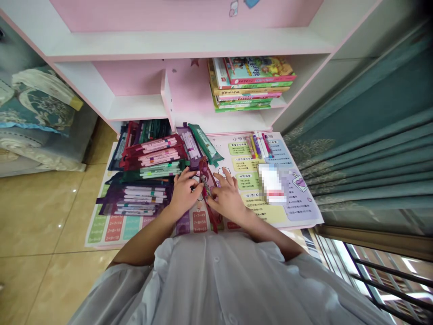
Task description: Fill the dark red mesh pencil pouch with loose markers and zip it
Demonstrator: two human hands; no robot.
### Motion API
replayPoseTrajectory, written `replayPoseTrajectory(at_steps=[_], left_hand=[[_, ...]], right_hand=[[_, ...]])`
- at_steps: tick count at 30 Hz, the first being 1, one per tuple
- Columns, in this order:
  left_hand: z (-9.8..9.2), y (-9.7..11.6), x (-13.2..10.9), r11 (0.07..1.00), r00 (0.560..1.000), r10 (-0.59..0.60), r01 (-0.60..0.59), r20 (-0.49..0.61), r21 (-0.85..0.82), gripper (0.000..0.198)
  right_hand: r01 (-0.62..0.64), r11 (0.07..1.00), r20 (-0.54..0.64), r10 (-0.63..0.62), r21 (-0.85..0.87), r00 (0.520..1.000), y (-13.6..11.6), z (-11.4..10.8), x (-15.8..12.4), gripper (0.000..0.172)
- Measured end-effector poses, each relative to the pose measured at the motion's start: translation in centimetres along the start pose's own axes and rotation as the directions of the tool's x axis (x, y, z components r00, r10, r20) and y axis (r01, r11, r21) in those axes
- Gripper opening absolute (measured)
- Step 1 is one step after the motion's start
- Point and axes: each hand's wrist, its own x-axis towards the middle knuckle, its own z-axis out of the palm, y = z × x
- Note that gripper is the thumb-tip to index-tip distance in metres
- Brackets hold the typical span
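My left hand [184, 192] and my right hand [227, 195] meet over a dark red pen packet [207, 180] that lies lengthwise on the desk mat [270, 212]. Both hands pinch the packet near its middle, and a pen shows between the fingers. To the left lie stacks of pen packets [149, 174] in red, green and purple, filled with pastel pens. A purple packet [190, 143] and a green packet [205, 143] lie just beyond my hands.
Several loose pens [259, 145] rest at the back of the mat, beside a white card [271, 183]. A pile of books [250, 83] fills the pink and white shelf. A teal curtain [365, 149] hangs right; bedding [37, 108] is left.
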Motion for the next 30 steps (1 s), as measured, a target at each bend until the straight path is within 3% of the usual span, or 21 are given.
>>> replayPoseTrajectory(at_steps=[4,9,14,17,21,25,27,30], left_hand=[[-0.1,0.1,0.0,1.000,1.000,0.004,-0.004,0.009,0.004,0.025],[-0.1,0.0,-0.1,1.000,1.000,0.010,-0.010,0.008,0.001,0.025],[-0.1,0.0,-0.1,1.000,1.000,0.009,-0.009,0.000,-0.012,0.024],[-0.1,0.0,-0.1,1.000,1.000,0.006,-0.006,0.000,-0.022,0.025],[-0.1,-0.1,-0.1,1.000,1.000,0.004,-0.004,0.005,-0.024,0.027],[0.0,-0.3,0.0,1.000,1.000,0.007,-0.007,-0.001,-0.021,0.026],[0.0,-0.3,-0.1,1.000,1.000,0.009,-0.009,0.000,-0.023,0.025],[0.0,-0.3,-0.1,1.000,1.000,0.001,-0.001,0.000,-0.025,0.025]], right_hand=[[-0.040,0.996,0.065,0.045,-0.076,0.997,-0.5,0.5,0.6,0.019],[-0.027,0.996,0.049,0.032,-0.086,0.998,-0.5,1.1,0.6,0.020],[0.061,0.994,-0.139,-0.049,0.086,0.989,1.3,0.2,1.5,0.020],[0.053,0.989,-0.284,-0.012,0.138,0.959,3.9,-1.1,3.4,0.022],[-0.232,0.972,-0.341,0.229,0.032,0.912,8.8,-2.3,7.0,0.025],[-0.527,0.841,-0.266,0.483,-0.125,0.834,13.9,-2.4,9.9,0.034],[-0.610,0.770,-0.209,0.576,-0.188,0.791,15.8,-2.3,10.7,0.045],[-0.659,0.708,-0.154,0.643,-0.255,0.750,17.5,-2.0,11.3,0.048]])
